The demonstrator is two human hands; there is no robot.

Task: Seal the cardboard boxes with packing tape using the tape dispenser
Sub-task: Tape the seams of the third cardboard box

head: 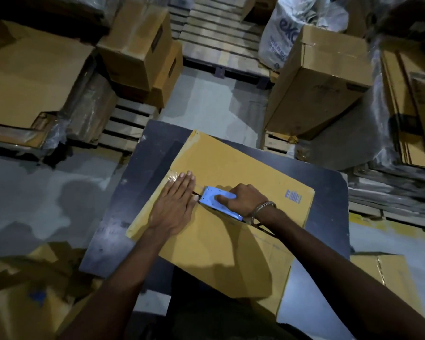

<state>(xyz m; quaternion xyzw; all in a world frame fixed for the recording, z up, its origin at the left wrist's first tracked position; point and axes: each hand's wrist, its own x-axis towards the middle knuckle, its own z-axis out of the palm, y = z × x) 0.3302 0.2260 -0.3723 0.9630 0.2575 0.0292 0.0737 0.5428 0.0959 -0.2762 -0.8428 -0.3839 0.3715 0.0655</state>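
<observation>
Right hand (243, 200) grips tape dispenser (219, 204) — left hand (176, 204) just beside.

Blue letters "exc" legible on crumpled white plastic sack (284, 30) at top; smaller lines beneath unreadable. Blue barcode-like mark, unreadable, on flat tan cardboard box (231, 168).

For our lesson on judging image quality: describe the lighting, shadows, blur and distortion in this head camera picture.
Head view: dim, warm light; the arms throw soft shadows across the box; the dispenser and both hands, left and right, are fairly sharp; the edges smear, as at the stacked cardboard; the wide angle bends the pallet and tilts the outer boxes.
</observation>
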